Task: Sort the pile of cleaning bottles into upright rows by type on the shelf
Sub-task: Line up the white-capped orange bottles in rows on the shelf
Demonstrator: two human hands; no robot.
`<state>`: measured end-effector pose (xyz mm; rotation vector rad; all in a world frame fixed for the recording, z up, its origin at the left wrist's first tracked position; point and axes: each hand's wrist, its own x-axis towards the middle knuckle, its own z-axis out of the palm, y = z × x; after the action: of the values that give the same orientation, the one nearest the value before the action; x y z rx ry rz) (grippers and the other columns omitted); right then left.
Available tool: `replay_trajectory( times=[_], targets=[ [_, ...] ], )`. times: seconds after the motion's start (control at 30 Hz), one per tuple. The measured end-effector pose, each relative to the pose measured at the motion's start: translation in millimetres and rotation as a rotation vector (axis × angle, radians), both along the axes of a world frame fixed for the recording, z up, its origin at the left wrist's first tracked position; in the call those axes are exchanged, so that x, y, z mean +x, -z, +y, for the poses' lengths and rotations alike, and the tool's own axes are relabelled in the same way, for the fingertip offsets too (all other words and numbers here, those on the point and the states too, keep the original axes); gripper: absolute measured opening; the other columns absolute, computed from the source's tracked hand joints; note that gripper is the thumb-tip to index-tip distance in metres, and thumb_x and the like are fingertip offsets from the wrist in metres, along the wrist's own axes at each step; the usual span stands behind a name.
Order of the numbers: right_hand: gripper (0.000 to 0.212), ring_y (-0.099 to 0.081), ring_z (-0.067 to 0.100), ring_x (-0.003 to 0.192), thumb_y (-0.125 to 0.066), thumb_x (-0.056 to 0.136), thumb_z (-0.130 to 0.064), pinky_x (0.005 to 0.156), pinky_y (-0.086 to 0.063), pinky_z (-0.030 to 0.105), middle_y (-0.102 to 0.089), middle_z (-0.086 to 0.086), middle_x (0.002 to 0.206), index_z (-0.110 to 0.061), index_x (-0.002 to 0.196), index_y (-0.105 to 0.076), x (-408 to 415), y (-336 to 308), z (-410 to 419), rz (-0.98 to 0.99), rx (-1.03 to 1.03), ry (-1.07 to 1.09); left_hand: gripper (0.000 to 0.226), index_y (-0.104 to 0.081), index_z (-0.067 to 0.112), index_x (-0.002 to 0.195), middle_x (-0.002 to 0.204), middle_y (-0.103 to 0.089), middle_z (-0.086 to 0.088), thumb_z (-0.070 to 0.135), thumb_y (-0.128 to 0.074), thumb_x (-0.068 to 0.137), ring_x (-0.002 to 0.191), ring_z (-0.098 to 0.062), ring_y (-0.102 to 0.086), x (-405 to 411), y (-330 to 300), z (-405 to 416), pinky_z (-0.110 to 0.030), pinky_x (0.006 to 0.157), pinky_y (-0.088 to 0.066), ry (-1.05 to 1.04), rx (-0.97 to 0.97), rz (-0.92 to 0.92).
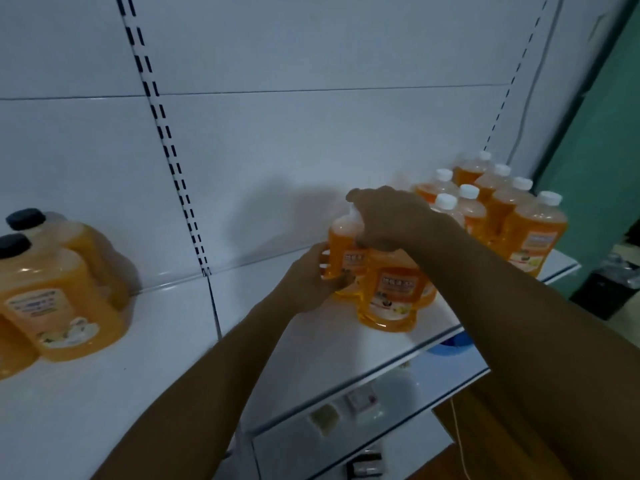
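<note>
Right hand clamps the orange bottles' tops on the shelf, left hand gripping their side just below it.

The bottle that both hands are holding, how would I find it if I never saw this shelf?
Look at the white shelf and skip the big black-capped jugs at its left end. Right of the middle, near the upright white-capped orange bottles, the left hand and right hand meet. The bottle in the hands is small and orange, and unlike its neighbours, its cap is covered by fingers.
</note>
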<state>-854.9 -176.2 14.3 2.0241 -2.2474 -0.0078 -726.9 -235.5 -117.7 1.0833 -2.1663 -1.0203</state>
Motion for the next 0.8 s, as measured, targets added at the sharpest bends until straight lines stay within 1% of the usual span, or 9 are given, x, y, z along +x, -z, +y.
replay_trajectory(
  times=[0.1, 0.2, 0.27, 0.33, 0.4, 0.47, 0.57, 0.63, 0.8],
  targets=[
    [0.056, -0.053, 0.019, 0.094, -0.072, 0.083, -0.030, 0.074, -0.042, 0.032, -0.058, 0.004, 0.118, -0.021, 0.131, -0.046, -0.1, -1.1, -10.9, 0.005, 0.012, -0.053, 0.043, -0.053, 0.022, 0.126, 0.124, -0.062, 0.002, 0.038, -0.066, 0.089, 0.108, -0.013, -0.060, -0.9, 0.9, -3.8, -0.032, 0.094, -0.050, 0.021, -0.040, -0.012],
    [0.050, -0.050, 0.018, 0.091, -0.074, 0.082, -0.030, 0.072, -0.039, 0.033, -0.056, 0.003, 0.115, -0.022, 0.124, -0.048, 7.8, -6.1, -25.2, -0.021, 0.039, -0.123, 0.045, -0.049, 0.020, 0.129, 0.124, -0.061, 0.002, 0.036, -0.064, 0.090, 0.107, -0.012, -0.059, 14.4, -1.2, -11.1, -0.030, 0.092, -0.049, -0.018, -0.057, -0.001],
    [0.047, -0.051, 0.019, 0.089, -0.074, 0.081, -0.030, 0.072, -0.042, 0.033, -0.056, 0.004, 0.112, -0.021, 0.120, -0.049, 19.7, -6.7, -38.9, -0.046, 0.026, -0.187, 0.052, -0.042, 0.017, 0.132, 0.124, -0.057, 0.003, 0.034, -0.066, 0.089, 0.107, -0.013, -0.058, 30.9, -2.7, -16.5, -0.029, 0.087, -0.051, -0.095, -0.036, 0.035],
    [0.046, -0.051, 0.019, 0.087, -0.075, 0.081, -0.030, 0.071, -0.044, 0.033, -0.055, 0.004, 0.107, -0.020, 0.117, -0.049, 37.0, -5.3, -52.9, -0.061, 0.004, -0.258, 0.054, -0.038, 0.016, 0.131, 0.127, -0.056, 0.000, 0.029, -0.068, 0.089, 0.109, -0.015, -0.058, 50.1, -2.2, -23.5, -0.030, 0.086, -0.052, -0.195, -0.008, 0.079],
    [0.045, -0.053, 0.020, 0.086, -0.075, 0.081, -0.028, 0.070, -0.046, 0.033, -0.055, 0.004, 0.104, -0.018, 0.117, -0.049, 56.4, -3.6, -66.3, -0.065, -0.023, -0.331, 0.051, -0.039, 0.016, 0.130, 0.127, -0.057, -0.002, 0.026, -0.067, 0.089, 0.110, -0.018, -0.058, 68.3, -1.3, -28.1, -0.032, 0.087, -0.053, -0.313, -0.006, 0.110],
    [0.047, -0.053, 0.019, 0.082, -0.074, 0.082, -0.025, 0.067, -0.044, 0.031, -0.054, 0.005, 0.099, -0.015, 0.119, -0.047, 74.6, -1.5, -77.5, -0.061, -0.057, -0.396, 0.047, -0.043, 0.015, 0.129, 0.121, -0.058, 0.001, 0.023, -0.067, 0.089, 0.107, -0.016, -0.058, 81.4, -2.1, -29.2, -0.026, 0.084, -0.050, -0.408, -0.023, 0.171],
    [0.045, -0.049, 0.018, 0.072, -0.072, 0.084, -0.018, 0.062, -0.040, 0.029, -0.044, 0.003, 0.081, -0.009, 0.119, -0.044, 93.7, 3.0, -89.4, -0.042, -0.116, -0.448, 0.043, -0.049, 0.013, 0.125, 0.112, -0.055, 0.005, 0.020, -0.069, 0.088, 0.102, -0.014, -0.058, 92.9, -0.5, -29.2, -0.024, 0.082, -0.048, -0.517, -0.015, 0.240],
    [0.037, -0.045, 0.017, 0.065, -0.068, 0.086, -0.011, 0.059, -0.037, 0.029, -0.036, 0.001, 0.072, -0.007, 0.114, -0.044, 99.2, 6.0, -94.7, -0.034, -0.157, -0.466, 0.045, -0.050, 0.014, 0.127, 0.118, -0.058, 0.001, 0.022, -0.069, 0.088, 0.105, -0.017, -0.059, 95.0, 3.8, -29.4, -0.028, 0.085, -0.050, -0.559, 0.008, 0.276],
    [0.028, -0.044, 0.020, 0.066, -0.062, 0.087, -0.005, 0.058, -0.035, 0.030, -0.035, 0.001, 0.070, -0.008, 0.108, -0.043, 102.0, 13.2, -101.3, -0.021, -0.216, -0.481, 0.049, -0.049, 0.015, 0.133, 0.128, -0.059, -0.003, 0.030, -0.065, 0.090, 0.112, -0.019, -0.059, 89.8, 10.1, -28.8, -0.032, 0.092, -0.048, -0.618, -0.028, 0.259]
  ],
)
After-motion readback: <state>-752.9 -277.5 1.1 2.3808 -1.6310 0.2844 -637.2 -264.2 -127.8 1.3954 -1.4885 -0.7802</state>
